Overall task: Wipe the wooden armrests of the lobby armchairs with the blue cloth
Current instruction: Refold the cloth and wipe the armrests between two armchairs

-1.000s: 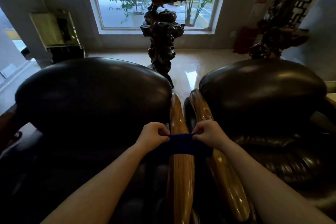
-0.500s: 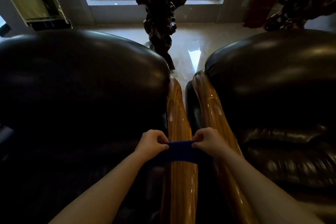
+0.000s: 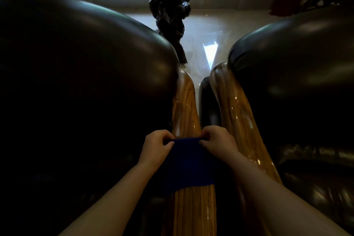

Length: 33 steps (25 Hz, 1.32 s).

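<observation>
**Armrest wipe, left chair: cloth laid across the wood**

Nearest: blue cloth (image 3: 188,163), draped over the left chair's wooden armrest (image 3: 184,105). Left hand (image 3: 156,146) and right hand (image 3: 218,142) each pinch a far corner, fingers closed on fabric. Beside it, across a narrow gap: second armrest (image 3: 237,113), bare. Beyond: two dark leather chair backs (image 3: 80,67), glossy floor (image 3: 208,30), dark carved sculpture (image 3: 170,5), window. Step judged: wiping stroke. Next calls for sliding the cloth lengthwise, pressed down.
</observation>
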Motion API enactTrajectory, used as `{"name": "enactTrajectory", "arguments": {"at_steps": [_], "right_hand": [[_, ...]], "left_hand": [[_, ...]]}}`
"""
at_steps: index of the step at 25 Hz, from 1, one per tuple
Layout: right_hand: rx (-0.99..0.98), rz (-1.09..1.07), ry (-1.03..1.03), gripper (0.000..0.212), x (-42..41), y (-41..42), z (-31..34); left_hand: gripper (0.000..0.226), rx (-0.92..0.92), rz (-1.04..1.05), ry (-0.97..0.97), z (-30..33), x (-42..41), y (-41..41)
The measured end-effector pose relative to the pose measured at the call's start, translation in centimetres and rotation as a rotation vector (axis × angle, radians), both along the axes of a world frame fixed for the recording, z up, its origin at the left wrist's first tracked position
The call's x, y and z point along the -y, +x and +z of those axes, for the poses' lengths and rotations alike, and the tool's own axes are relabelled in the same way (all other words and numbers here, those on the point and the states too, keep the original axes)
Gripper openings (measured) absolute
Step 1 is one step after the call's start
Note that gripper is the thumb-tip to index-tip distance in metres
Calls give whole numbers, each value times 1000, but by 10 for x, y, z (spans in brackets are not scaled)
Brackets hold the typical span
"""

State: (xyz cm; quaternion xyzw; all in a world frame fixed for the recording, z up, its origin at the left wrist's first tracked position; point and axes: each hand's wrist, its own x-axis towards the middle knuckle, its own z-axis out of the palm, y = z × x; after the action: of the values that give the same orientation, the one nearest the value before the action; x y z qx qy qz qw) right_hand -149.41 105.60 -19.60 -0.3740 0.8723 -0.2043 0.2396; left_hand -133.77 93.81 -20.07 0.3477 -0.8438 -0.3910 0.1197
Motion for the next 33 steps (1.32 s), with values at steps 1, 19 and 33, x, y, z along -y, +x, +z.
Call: {"name": "enactTrajectory", "arguments": {"at_steps": [1,19,33], "right_hand": [[-108,-19,-62,14,-1,6,-6],[-320,-77,-65,58,20,46,-60],[-189,-36,-194,56,128,-56,-65]], "left_hand": [[23,-38,43,-37,-7,-4,-1],[55,179,-23,-201,-65,-34,-31],[52,25,108,-303,-66,50,-122]]}}
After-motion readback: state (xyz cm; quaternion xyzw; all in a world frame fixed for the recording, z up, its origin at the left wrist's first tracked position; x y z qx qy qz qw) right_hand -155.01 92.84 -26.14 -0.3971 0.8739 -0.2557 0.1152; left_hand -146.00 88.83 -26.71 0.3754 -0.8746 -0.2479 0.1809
